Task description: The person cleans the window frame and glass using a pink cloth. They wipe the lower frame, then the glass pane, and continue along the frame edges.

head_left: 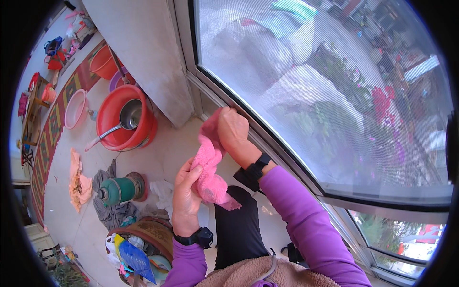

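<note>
A fuzzy pink cloth (210, 170) hangs bunched and twisted between my two hands, with a grey smudge near its lower end. My right hand (233, 131) is closed in a fist round the cloth's upper end, at the metal window frame (256, 122); whether the knuckles touch the frame I cannot tell. Lower and to the left, my left hand (186, 191) grips the cloth's middle, thumb on top and fingers behind it. The large screened window (296, 95) fills the upper right, with plants and pale sheeting seen through it.
Left of me stands a red bucket (106, 125) with a metal ladle (131, 115) in it, near a pink basin (75, 109). A green vessel (117, 190), a grey cloth (107, 210), a peach cloth (79, 182) and a brown pot of rubbish (160, 234) sit on the floor.
</note>
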`<state>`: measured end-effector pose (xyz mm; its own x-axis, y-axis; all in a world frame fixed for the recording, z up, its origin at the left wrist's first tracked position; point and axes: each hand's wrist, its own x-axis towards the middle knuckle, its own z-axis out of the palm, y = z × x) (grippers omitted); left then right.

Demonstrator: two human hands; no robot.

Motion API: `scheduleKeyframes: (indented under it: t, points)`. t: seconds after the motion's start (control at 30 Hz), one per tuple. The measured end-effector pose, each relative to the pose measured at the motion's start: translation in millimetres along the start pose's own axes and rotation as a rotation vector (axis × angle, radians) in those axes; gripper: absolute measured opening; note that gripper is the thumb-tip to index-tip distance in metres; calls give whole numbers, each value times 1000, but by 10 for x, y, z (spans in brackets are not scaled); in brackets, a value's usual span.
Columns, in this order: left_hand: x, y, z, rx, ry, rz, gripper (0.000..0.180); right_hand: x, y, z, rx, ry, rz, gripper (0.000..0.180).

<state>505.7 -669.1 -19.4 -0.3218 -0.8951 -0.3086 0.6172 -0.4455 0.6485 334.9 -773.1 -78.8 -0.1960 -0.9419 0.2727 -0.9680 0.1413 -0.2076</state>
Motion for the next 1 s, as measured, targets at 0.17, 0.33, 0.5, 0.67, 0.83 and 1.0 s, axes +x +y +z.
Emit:
scheduleKeyframes:
  t: [0.17, 0.33, 0.5, 0.67, 0.83, 1.0]
  points:
    - [343, 153, -116, -29, 33, 68, 40, 477, -303, 222, -35, 4, -33, 6]
    - [581, 324, -189, -48, 115, 134, 41, 865, -594, 425, -64, 25, -58, 6]
    - [794, 440, -217, -93, 143, 193, 40, 1275, -878, 592, -41, -26, -51, 12]
    - [780, 464, -245, -59, 129, 189, 38, 1155, -812, 569, -9, 97, -115, 30]
    - [528, 276, -163, -65, 140, 141, 36, 742, -676, 344, -70, -41, -32, 40]
    - [160, 52, 85, -70, 68, 56, 35, 125, -190, -102, -54, -136, -15, 39]
